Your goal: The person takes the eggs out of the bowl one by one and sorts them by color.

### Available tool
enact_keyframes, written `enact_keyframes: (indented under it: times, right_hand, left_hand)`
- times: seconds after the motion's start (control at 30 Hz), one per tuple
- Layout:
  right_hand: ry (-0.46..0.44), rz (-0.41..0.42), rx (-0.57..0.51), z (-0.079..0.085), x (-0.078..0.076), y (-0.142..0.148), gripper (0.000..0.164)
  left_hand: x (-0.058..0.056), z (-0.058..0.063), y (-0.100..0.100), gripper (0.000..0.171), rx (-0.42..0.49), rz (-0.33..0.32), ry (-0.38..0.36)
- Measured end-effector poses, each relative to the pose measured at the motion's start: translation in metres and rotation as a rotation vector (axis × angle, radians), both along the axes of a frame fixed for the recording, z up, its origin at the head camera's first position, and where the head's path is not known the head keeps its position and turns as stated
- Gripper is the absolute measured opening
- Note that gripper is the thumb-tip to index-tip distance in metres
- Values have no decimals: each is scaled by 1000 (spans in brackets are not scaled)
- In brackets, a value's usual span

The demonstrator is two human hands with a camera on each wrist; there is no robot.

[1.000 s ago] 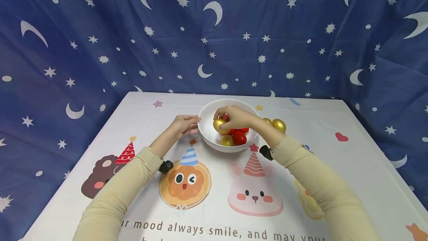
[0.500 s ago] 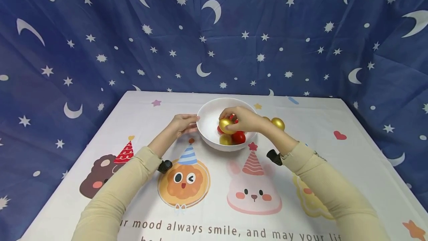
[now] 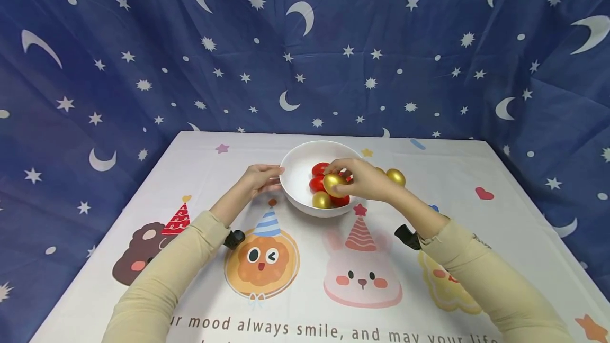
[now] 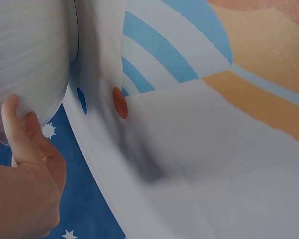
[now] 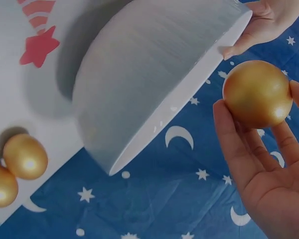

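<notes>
A white bowl (image 3: pixel 296 176) stands on the table with several red eggs (image 3: pixel 317 183) and a gold egg (image 3: pixel 322 200) inside. My left hand (image 3: pixel 261 178) holds the bowl's left side, thumb at the rim and fingers outside against the wall, as the left wrist view of the bowl (image 4: pixel 30 55) partly shows. Above the bowl's right half, my right hand (image 3: pixel 366 180) pinches another gold egg (image 3: pixel 333 185) between thumb and fingers. The right wrist view shows this held egg (image 5: pixel 256 94) raised past the rim, apart from the bowl (image 5: pixel 134 74). The right hand hides part of the contents.
More gold eggs (image 3: pixel 396 177) lie on the table right of the bowl, partly behind the right hand; two gold eggs (image 5: pixel 26 156) show in the right wrist view. A white printed tablecloth (image 3: pixel 295 258) covers the table. A blue star-and-moon curtain (image 3: pixel 305 57) hangs behind.
My right hand has moved rightward within the bowl area with the gold egg in its grip, uncovering more red eggs. The left hand has stayed on the bowl.
</notes>
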State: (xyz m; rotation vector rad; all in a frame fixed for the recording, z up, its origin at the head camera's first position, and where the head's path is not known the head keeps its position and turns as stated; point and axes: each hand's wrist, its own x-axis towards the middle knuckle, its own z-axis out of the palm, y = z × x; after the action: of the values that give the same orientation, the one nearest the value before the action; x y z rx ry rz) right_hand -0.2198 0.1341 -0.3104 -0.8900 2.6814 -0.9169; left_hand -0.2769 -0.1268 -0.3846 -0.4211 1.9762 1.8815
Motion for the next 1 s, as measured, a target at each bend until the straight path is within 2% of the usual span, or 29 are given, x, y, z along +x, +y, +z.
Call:
enact_keyframes:
  times: [0.17,0.4,1.0]
  right_hand:
    - [28,-43,-34,3,5,17,30]
    - [38,-100,-59,1,5,44,29]
    - [56,-202,-23,-5,4,96,31]
  left_hand:
    - [-1,1,1,47,-5,0,1]
    - [0,1,1,47,2,0,-1]
    - [2,1,0,48,20,8,-9]
